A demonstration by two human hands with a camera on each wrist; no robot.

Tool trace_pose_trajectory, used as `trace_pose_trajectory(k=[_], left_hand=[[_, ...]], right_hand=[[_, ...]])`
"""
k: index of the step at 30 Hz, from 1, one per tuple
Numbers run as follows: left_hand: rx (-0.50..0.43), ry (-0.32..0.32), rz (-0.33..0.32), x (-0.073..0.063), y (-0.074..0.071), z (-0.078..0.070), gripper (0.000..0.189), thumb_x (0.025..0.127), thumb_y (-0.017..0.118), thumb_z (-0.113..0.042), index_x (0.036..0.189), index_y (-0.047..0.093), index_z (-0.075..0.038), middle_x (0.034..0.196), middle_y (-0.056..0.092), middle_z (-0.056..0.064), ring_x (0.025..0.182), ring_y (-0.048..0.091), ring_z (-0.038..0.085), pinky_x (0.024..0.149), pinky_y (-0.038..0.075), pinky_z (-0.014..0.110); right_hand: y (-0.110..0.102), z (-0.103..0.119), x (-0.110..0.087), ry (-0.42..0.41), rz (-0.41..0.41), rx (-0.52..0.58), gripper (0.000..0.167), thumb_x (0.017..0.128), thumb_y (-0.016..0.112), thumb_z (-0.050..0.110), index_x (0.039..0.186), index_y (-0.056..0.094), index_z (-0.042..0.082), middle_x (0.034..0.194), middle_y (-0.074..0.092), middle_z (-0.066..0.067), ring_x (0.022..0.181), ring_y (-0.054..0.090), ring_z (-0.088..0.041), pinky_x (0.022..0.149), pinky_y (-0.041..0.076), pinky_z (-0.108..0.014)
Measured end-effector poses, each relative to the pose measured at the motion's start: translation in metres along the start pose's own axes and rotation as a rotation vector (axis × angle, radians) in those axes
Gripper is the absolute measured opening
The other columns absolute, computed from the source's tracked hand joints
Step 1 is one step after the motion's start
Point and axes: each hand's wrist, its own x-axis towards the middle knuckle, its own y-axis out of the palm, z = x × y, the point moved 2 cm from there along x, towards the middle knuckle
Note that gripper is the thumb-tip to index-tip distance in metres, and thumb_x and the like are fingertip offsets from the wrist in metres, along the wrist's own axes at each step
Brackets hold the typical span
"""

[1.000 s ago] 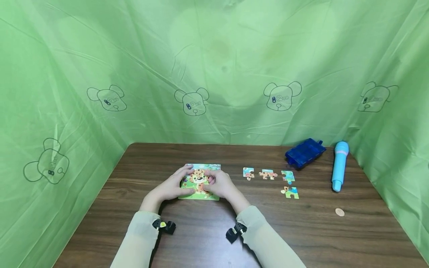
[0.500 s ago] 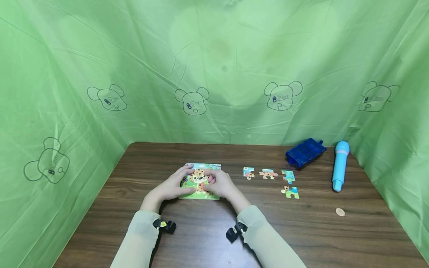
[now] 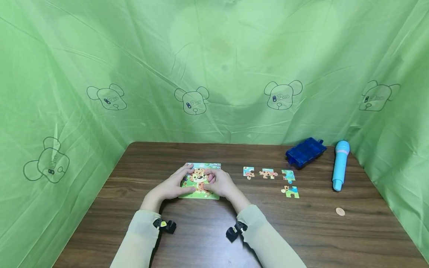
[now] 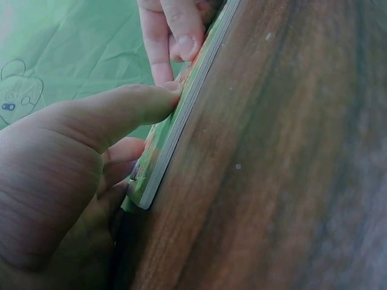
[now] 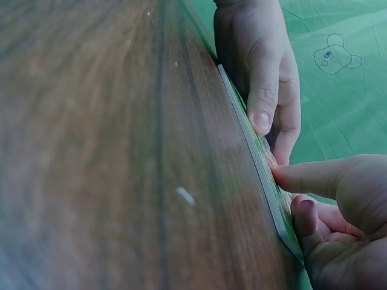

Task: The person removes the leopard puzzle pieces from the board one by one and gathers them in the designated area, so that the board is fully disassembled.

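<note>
A flat jigsaw puzzle (image 3: 199, 195) with a spotted cartoon cub on green and blue lies on the wooden table in the head view. My left hand (image 3: 171, 185) rests along its left side, fingers fairly straight. In the left wrist view, the left thumb (image 4: 130, 104) presses on the puzzle's face near the front edge. On the right half, my right hand (image 3: 221, 184) has thumb and index finger set around a puzzle piece, mostly hidden by the hand. The other right fingers (image 5: 308, 220) are curled in. Right of the puzzle lie several loose puzzle pieces (image 3: 268, 174).
At the back right sits a blue translucent case (image 3: 305, 153). Beside it stretches a light-blue toy microphone (image 3: 340, 165). A small pale oval disc (image 3: 340, 211) lies toward the right. Green curtains (image 3: 228, 74) surround the table (image 3: 134, 163) at the back and sides.
</note>
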Motion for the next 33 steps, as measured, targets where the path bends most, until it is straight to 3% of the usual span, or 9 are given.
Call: trace_pose_trajectory(k=[12,22,33], left_hand=[[0.012,-0.015,0.008,-0.0002,-0.0004,-0.0006,0.082,0.098,0.083,-0.040,0.163,0.047,-0.004,0.179,0.025,0.017,0.168,0.010,0.037,0.133,0.017,0.061],[-0.043,0.006,-0.015,-0.0016,-0.0018,-0.0012,0.060,0.097,0.085,-0.039,0.146,0.060,-0.015,0.178,0.031,0.016,0.168,0.011,0.039,0.131,0.018,0.066],[-0.037,-0.015,-0.013,-0.0007,-0.0021,-0.0011,0.059,0.097,0.085,-0.041,0.144,0.066,-0.011,0.179,0.029,0.012,0.169,0.011,0.036,0.132,0.017,0.063]], right_hand=[[0.0006,-0.0012,0.0005,0.009,-0.005,-0.001,0.052,0.081,0.093,0.003,0.129,0.073,0.002,0.096,0.067,-0.009,0.077,0.062,-0.010,0.073,0.054,-0.026],[0.0008,-0.0003,0.0001,0.019,0.007,0.000,0.051,0.082,0.092,0.003,0.129,0.073,0.003,0.098,0.067,-0.010,0.078,0.061,-0.011,0.072,0.054,-0.027],[0.0003,-0.0005,-0.0004,0.032,0.007,0.015,0.050,0.082,0.092,0.002,0.126,0.069,0.008,0.100,0.067,-0.008,0.080,0.062,-0.012,0.074,0.056,-0.028]])
